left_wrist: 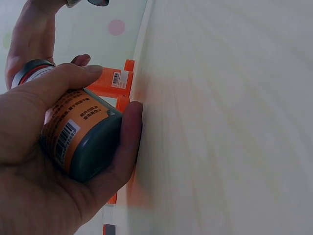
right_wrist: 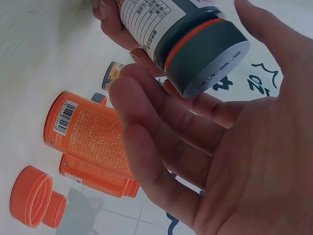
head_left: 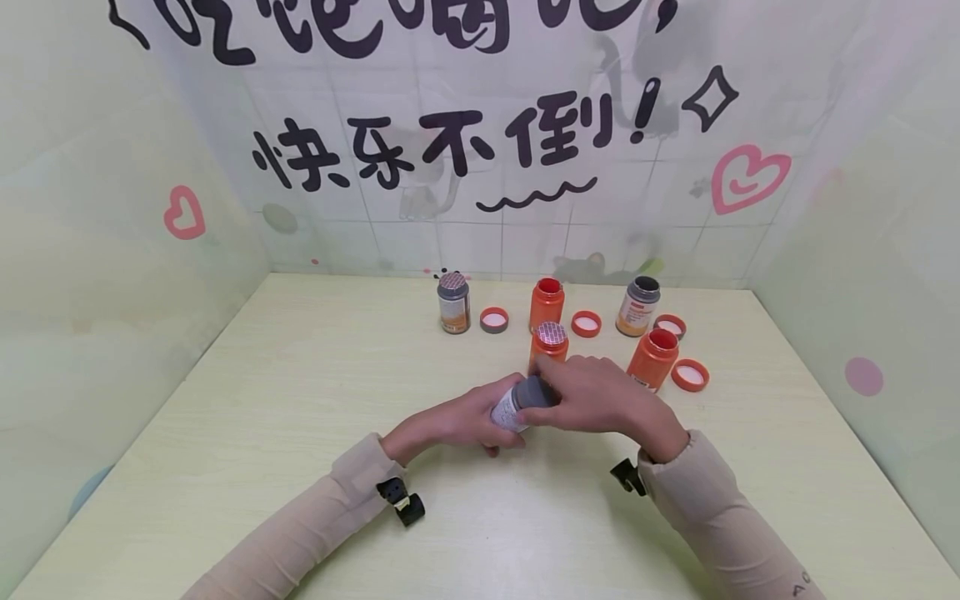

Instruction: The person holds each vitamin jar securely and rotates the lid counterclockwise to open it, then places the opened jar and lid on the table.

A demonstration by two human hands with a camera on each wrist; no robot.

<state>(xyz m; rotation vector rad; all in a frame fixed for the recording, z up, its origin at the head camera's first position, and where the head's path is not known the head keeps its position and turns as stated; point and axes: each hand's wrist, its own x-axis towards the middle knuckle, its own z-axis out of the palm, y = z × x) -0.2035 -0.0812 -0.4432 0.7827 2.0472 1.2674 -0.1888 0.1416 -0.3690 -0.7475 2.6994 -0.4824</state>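
My left hand (head_left: pixel 472 414) grips a dark grey pill bottle (head_left: pixel 507 412), tilted with its capped end toward the right hand. An orange and white label with a barcode wraps it in the left wrist view. The grey screw cap (right_wrist: pixel 208 61), with a red ring below it, is still on the bottle in the right wrist view. My right hand (head_left: pixel 600 396) is around the cap, its fingers loosely bent and spread; a gap shows between thumb and cap. Just behind the hands stands an orange bottle (head_left: pixel 550 335) with a foil seal on its mouth.
At the back stand a foil-sealed grey bottle (head_left: pixel 453 307), an uncapped orange bottle (head_left: pixel 546 307) and an uncapped grey bottle (head_left: pixel 637 308). Another uncapped orange bottle (head_left: pixel 651 360) is beside the right hand. Several removed caps lie near them, including an orange cap (head_left: pixel 690 375).
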